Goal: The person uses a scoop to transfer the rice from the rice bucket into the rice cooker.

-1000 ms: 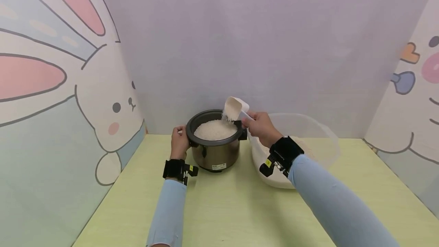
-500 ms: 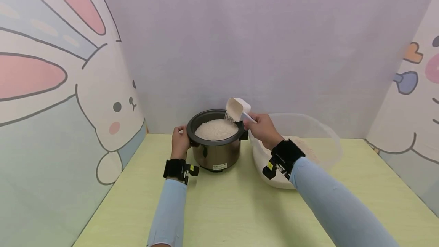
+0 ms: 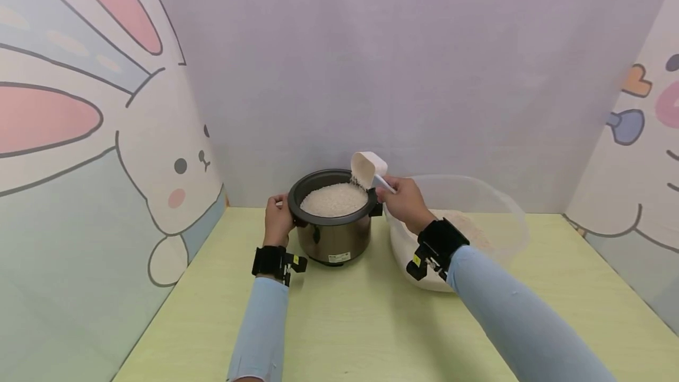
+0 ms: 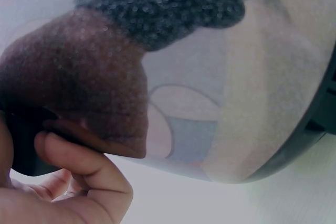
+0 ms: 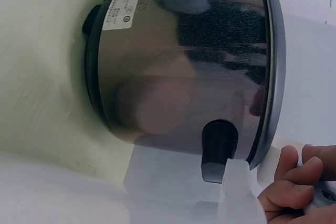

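A dark brown rice cooker [image 3: 334,241] stands lidless, with white rice [image 3: 334,200] heaped in its pot. My left hand [image 3: 278,221] grips the cooker's left side handle; in the left wrist view bent fingers [image 4: 97,174] curl round that black handle [image 4: 29,148]. Over the right part of the rim, a white scoop [image 3: 370,168] tilts towards the pot, with grains falling from its mouth. My right hand [image 3: 407,202] pinches the scoop's handle. The right wrist view shows the fingers [image 5: 294,195] beside the cooker's other handle [image 5: 219,148]; the scoop's cup is mostly hidden there.
Right of the cooker, under the right forearm, is a large translucent tub [image 3: 509,199] with more pale grain [image 3: 464,229] inside. A pale curtain [image 3: 424,75] hangs behind the yellow-green table [image 3: 339,329]. Panels with cartoon rabbits flank both sides.
The scoop and right hand have shifted slightly right. Fewer grains fall from the scoop now than a second ago. My left hand stays on the cooker's handle.
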Available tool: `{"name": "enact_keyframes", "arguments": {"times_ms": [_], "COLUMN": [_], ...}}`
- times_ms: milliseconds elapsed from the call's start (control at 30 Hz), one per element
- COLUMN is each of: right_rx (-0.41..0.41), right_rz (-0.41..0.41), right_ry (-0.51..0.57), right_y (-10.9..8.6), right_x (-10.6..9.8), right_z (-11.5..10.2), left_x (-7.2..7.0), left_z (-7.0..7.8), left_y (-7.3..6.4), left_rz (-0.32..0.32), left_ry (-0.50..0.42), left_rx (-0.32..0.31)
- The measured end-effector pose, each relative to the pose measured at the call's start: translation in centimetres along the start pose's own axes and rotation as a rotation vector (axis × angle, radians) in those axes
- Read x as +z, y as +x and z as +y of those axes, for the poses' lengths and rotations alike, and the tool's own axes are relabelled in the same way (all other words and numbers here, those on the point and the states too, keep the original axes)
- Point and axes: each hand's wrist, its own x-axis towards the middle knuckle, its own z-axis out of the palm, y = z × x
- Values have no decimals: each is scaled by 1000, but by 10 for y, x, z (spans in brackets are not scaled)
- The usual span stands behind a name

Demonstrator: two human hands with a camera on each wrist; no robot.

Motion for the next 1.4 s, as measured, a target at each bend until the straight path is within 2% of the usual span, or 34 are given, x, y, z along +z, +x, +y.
{"name": "enact_keyframes", "arguments": {"times_ms": [300, 500, 667, 1000, 1233, 1400], "right_rx": [-38, -66, -79, -160, -257, -276], "right_rz": [15, 28, 13, 6, 45, 56], "right_ry": [-71, -99, -120, -208, -278, -304], "right_y": [-1, 1, 1, -3, -5, -5], "right_x": [1, 1, 1, 3, 5, 6], "right_z": [0, 2, 2, 2, 3, 4], "left_x": [-1, -2, -2, -2, -1, 0], "left_z": [-2, -3, -4, -5, -4, -5], "left_y": [3, 3, 3, 5, 5, 5], "left_rz": [-11, -3, -1, -14, -15, -14], "left_ry": [-8, -28, -31, -38, -38, -46], "left_rx": [2, 33, 34, 6, 1, 5]}}
